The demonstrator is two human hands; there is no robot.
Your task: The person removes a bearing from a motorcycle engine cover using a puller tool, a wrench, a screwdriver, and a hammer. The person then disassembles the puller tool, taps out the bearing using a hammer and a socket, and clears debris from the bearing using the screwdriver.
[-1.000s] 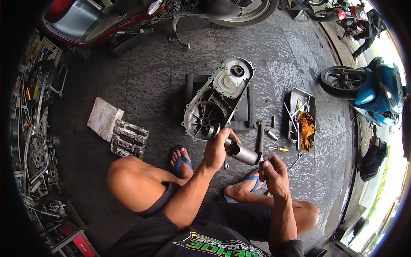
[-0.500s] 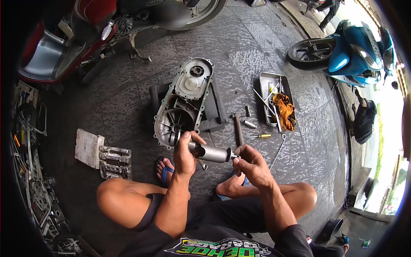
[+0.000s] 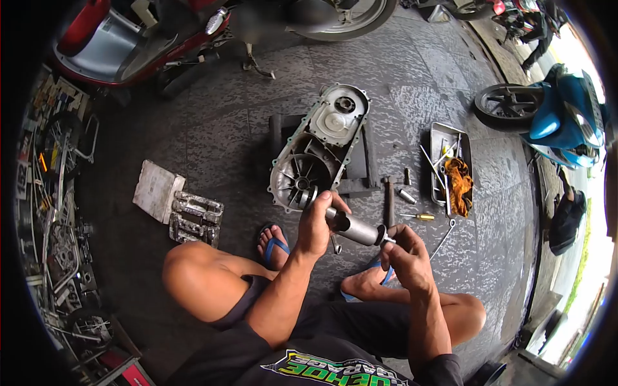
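Observation:
A bearing puller (image 3: 360, 230), a silver metal cylinder with a cut-out in its side, is held at a slant between both hands above the floor. My left hand (image 3: 317, 226) is wrapped round its narrower end, where a round metal collar sticks out beyond the thumb. My right hand (image 3: 409, 255) pinches the threaded bolt end with thumb and fingers. Just beyond the left hand lies a crankcase half (image 3: 308, 162), propped on a dark stand (image 3: 368, 148); the collar overlaps its lower end in view, and I cannot tell whether they touch.
Right of the stand are a hammer (image 3: 390, 202), sockets (image 3: 406, 195), a yellow-handled screwdriver (image 3: 423, 217) and a spanner (image 3: 443, 238). A metal tray (image 3: 440, 203) holds tools and an orange rag. Metal blocks (image 3: 196, 215) lie left. Motorcycles (image 3: 557, 122) stand around; a person (image 3: 544, 32) is far right.
The camera view has swung, so the surroundings sit further right in the picture. Both hands keep hold of the puller, which slants slightly more down toward the right hand.

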